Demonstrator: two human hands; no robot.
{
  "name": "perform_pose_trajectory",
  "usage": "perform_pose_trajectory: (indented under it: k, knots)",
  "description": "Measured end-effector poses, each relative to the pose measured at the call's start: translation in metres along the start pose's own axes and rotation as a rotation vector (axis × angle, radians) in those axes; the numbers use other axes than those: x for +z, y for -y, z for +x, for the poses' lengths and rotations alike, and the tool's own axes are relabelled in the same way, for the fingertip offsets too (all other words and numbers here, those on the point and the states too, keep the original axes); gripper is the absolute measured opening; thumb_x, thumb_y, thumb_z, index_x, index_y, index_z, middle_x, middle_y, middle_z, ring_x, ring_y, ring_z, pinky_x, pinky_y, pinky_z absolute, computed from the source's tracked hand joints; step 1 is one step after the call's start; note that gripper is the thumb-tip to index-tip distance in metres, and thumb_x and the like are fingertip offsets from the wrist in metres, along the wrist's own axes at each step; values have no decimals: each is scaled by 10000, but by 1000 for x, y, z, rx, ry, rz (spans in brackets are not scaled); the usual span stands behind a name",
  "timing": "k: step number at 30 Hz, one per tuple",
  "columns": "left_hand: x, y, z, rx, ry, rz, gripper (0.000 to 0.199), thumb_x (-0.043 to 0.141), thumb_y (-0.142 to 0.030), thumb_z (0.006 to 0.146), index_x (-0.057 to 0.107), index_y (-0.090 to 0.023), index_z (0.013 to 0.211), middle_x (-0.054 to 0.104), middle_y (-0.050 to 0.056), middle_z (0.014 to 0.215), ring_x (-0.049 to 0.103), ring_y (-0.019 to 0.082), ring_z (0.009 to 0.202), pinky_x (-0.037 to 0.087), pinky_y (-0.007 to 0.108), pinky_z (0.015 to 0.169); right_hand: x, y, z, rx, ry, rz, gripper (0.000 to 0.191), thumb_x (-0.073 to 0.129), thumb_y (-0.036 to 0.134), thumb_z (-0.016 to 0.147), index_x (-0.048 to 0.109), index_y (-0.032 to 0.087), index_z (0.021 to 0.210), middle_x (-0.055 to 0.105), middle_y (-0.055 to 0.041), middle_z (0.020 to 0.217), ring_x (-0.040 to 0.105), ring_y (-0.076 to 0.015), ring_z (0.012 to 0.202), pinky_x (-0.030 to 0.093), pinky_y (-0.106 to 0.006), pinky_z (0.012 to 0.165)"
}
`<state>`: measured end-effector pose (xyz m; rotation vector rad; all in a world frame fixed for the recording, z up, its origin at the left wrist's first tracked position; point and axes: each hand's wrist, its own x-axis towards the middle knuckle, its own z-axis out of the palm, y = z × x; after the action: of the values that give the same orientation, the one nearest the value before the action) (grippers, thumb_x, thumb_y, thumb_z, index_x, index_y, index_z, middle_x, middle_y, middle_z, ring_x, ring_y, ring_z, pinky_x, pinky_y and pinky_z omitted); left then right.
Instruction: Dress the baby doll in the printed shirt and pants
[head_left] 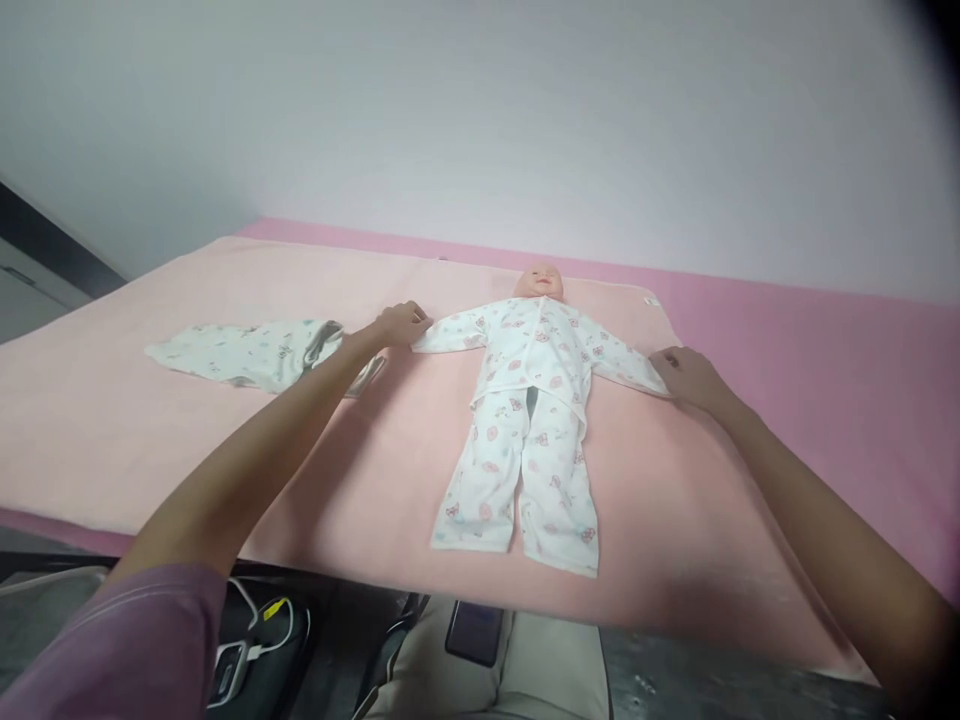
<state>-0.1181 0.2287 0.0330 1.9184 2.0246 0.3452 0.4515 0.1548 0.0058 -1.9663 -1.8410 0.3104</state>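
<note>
A baby doll (541, 282) lies on its back on a peach-pink blanket (652, 520), head toward the wall. It wears a white printed long-sleeved top (536, 340) and matching trousers (491, 470), with both sleeves spread out sideways. My left hand (403, 325) has its fingers closed at the cuff of the sleeve on the left. At the opposite cuff, my right hand (686, 375) pinches the sleeve end. No doll hands or feet show beyond the clothes.
Left of the doll lies another white printed garment (247, 352), partly behind my left forearm. A bright pink cover (825, 400) shows under the blanket along the back and right. Below the table edge, a phone (475, 632) rests on my lap beside a white cabled device (229, 670).
</note>
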Motion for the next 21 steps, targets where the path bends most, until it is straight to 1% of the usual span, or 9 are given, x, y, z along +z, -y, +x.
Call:
perform_pose_trajectory:
  k: [1, 3, 5, 8, 10, 13, 16, 19, 21]
  knots:
    - [-3, 7, 0, -8, 40, -1, 270, 701, -449, 982, 712, -215, 848, 801, 140, 972, 715, 359, 1033, 507, 400, 961, -2, -4, 0, 15, 37, -5, 295, 615, 494, 975, 765, 242, 958, 825, -162, 1055, 753, -390, 1017, 586, -512, 936]
    - [-5, 10, -2, -6, 87, -34, 351, 737, -442, 963, 650, -225, 701, 727, 102, 782, 691, 313, 870, 482, 369, 861, -3, -5, 2, 25, 75, 1, 267, 635, 492, 953, 740, 249, 913, 825, -142, 1023, 741, -366, 975, 579, -492, 908]
    - [-6, 6, -5, -10, 94, -90, 431, 754, -396, 958, 551, -231, 614, 623, 64, 653, 634, 266, 758, 453, 354, 811, -2, -1, 5, 62, 47, 15, 255, 631, 486, 963, 714, 250, 910, 825, -140, 1060, 736, -351, 994, 567, -477, 919]
    - [-8, -1, -10, -29, 21, -160, 473, 690, -368, 1017, 460, -242, 623, 506, 22, 588, 564, 219, 698, 438, 340, 788, -1, 0, 8, 170, -67, 67, 228, 651, 477, 980, 673, 251, 974, 811, -161, 1178, 727, -359, 1117, 554, -477, 989]
    - [-8, -2, -13, -50, -40, -179, 420, 663, -401, 1043, 476, -249, 698, 512, 10, 616, 564, 217, 728, 447, 332, 794, 1, -4, 8, 210, -108, 81, 212, 684, 460, 967, 650, 253, 995, 796, -172, 1231, 709, -374, 1197, 544, -495, 1042]
    - [-5, 0, -19, -84, -101, -194, 287, 715, -450, 1008, 546, -247, 897, 637, 28, 753, 625, 253, 852, 479, 337, 832, 7, -7, 2, 141, -189, 48, 174, 660, 407, 973, 645, 243, 1031, 771, -189, 1264, 672, -399, 1265, 526, -540, 1098]
    - [-1, 4, -26, -91, -146, -152, 230, 691, -405, 1015, 568, -222, 1079, 741, 135, 1037, 665, 344, 1125, 490, 405, 971, 15, 1, -12, 22, -354, -38, 259, 612, 378, 985, 671, 204, 1167, 715, -228, 1349, 602, -447, 1351, 497, -614, 1135]
    - [3, 1, -32, -65, -288, -43, 219, 615, -336, 1045, 585, -181, 1196, 667, 268, 1410, 531, 461, 1441, 424, 529, 1147, 21, 25, -31, -119, -422, -25, 342, 598, 389, 996, 668, 191, 1266, 677, -227, 1405, 594, -438, 1341, 490, -627, 1150]
    - [6, -11, -34, 7, -404, -31, 220, 567, -318, 1070, 604, -172, 1230, 607, 286, 1517, 476, 482, 1502, 370, 591, 1220, 22, 53, -43, -241, -384, 74, 336, 598, 414, 1015, 663, 210, 1274, 705, -190, 1367, 642, -387, 1241, 521, -577, 1115]
